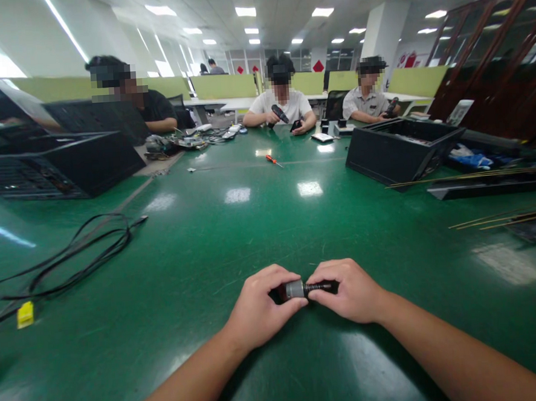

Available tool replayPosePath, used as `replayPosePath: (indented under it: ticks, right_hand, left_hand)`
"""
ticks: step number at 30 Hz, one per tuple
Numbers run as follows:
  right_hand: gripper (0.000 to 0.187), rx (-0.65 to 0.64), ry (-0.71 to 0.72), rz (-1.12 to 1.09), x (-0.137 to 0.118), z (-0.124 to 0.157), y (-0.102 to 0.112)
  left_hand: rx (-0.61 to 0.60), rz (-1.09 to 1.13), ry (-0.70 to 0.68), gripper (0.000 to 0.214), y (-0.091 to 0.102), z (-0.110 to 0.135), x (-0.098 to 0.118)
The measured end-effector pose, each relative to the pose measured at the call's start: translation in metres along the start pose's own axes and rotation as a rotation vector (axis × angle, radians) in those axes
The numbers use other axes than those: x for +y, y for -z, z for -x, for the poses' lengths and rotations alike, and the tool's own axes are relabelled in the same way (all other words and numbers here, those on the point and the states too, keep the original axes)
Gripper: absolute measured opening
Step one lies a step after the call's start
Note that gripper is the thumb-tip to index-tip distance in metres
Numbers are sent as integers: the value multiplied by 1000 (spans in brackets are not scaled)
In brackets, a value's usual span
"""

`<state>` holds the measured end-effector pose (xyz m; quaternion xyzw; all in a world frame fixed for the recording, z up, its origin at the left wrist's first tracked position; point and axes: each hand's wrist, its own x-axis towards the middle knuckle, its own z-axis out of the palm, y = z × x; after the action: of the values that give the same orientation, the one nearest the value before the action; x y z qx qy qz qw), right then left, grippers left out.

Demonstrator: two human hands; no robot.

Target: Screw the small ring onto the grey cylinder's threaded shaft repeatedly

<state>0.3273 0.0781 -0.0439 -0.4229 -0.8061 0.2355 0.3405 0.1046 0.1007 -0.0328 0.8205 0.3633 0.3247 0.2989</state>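
Close in front of me, a small grey cylindrical part (295, 289) with a dark ribbed shaft (314, 287) lies crosswise between my hands, just above or on the green table. My left hand (267, 297) is closed on the grey body, thumb below and fingers above. The thumb and fingers of my right hand (350, 289) pinch the ribbed shaft, which looks like a spring or a threaded rod. Its far end is partly hidden in that palm. I cannot tell exactly what kind of part it is.
An orange screwdriver (272, 160) lies farther up the green table (198, 241). Looped black cables (94, 253) with a yellow tag (25, 314) are at left. Black computer cases (392, 156) stand on both sides. Opposite sits a co-worker (280, 106) holding a power drill (279, 112); others sit nearby.
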Motion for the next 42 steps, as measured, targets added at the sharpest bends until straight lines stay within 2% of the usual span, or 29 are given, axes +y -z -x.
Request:
replayPosePath:
  ticks: [21, 42]
  right_hand:
    - [8, 34, 7, -12, -2, 1, 2]
    - [7, 26, -16, 2, -4, 1, 2]
  left_hand:
    - [63, -9, -66, 25, 0, 0, -1]
    - [75, -36, -96, 25, 2, 1, 0]
